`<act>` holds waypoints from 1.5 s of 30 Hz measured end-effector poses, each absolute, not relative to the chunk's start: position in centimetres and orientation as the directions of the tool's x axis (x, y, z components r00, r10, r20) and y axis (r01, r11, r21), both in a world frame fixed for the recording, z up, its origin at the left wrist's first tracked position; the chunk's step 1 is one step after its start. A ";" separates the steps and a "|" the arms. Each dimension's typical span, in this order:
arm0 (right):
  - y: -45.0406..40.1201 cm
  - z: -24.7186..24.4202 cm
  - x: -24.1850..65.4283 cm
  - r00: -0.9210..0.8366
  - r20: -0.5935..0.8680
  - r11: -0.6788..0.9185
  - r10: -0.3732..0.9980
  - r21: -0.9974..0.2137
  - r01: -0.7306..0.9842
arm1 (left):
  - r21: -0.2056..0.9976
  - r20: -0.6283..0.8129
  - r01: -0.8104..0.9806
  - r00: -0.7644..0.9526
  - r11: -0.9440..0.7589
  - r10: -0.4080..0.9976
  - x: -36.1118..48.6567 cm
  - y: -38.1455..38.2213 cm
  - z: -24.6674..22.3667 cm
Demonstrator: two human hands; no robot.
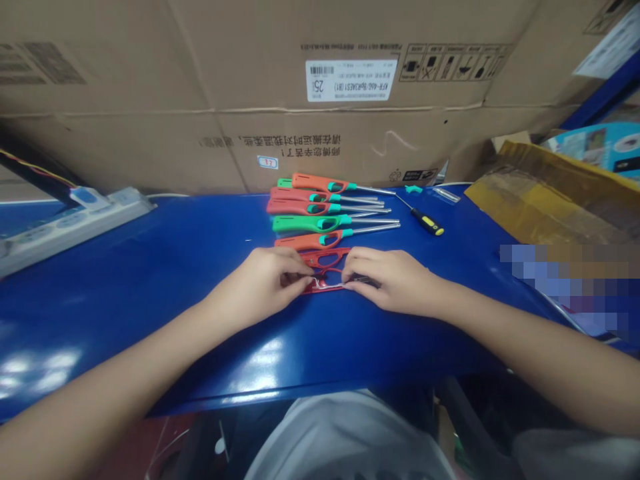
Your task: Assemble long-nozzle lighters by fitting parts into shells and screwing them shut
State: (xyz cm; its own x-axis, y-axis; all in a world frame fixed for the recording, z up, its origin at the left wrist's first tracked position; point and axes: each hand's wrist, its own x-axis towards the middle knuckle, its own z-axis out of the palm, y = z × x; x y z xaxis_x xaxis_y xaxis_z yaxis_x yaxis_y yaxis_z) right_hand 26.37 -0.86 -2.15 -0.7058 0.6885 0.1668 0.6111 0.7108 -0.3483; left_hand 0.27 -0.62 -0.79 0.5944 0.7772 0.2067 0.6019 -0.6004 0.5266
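Two red lighter casing parts lie near the middle of the blue table: an upper red shell (327,257) and a lower red shell (325,288) between my hands. A thin white wire (327,286) runs across the lower shell. My left hand (270,283) is pinched at the wire's left end. At its right end, my right hand (385,279) has its fingers closed; a dark, thin piece shows partly under them, too hidden to name. Just beyond the hands lie several long-nosed lighters, among them an orange one (310,241) and a green one (305,224).
A black and yellow screwdriver (427,221) lies right of the lighters on the blue table (200,233). At the left is a white power strip (80,223). Cardboard (165,80) stands along the back, and a yellow-taped box (555,193) is at the right.
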 end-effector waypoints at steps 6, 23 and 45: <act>-0.9 -2.1 26.5 -0.688 0.162 0.683 0.707 -0.412 0.604 | 0.493 0.201 0.618 0.604 -0.612 0.771 0.0 -0.3 -1.1; -0.8 -2.0 26.3 -0.663 0.139 0.647 0.736 -0.434 0.627 | 0.048 0.054 0.722 0.688 -0.690 0.724 -0.2 -2.3 -0.2; -0.7 -2.2 26.3 -0.734 0.138 0.715 0.665 -0.402 0.572 | 0.226 0.121 0.694 0.676 -0.683 0.727 0.5 -2.6 -1.0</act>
